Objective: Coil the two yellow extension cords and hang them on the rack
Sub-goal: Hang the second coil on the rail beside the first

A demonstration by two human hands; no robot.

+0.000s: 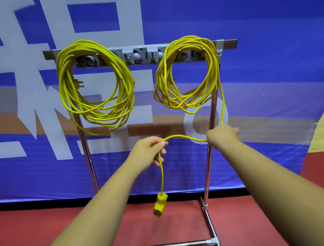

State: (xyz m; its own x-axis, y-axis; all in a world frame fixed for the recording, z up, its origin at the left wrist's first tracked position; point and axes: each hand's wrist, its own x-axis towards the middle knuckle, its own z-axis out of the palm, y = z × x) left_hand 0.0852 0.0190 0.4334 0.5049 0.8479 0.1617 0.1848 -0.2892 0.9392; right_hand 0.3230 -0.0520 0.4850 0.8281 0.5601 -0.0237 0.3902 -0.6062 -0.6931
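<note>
Hanging from the rack [228, 44] across the upper frame: left coil [63, 85] and right coil [177, 102], a loose tail [186, 137] trailing from the latter. Holding that tail at centre: left grip [148, 152] pinching, right grip [222, 134] curled round. Dangling at lower centre below the left grip: yellow socket [160, 204].

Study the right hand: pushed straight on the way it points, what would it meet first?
Probably the rack's right post, just beyond the right hand's knuckles; if it slips past, the blue banner behind. Depth is hard to judge.
</note>
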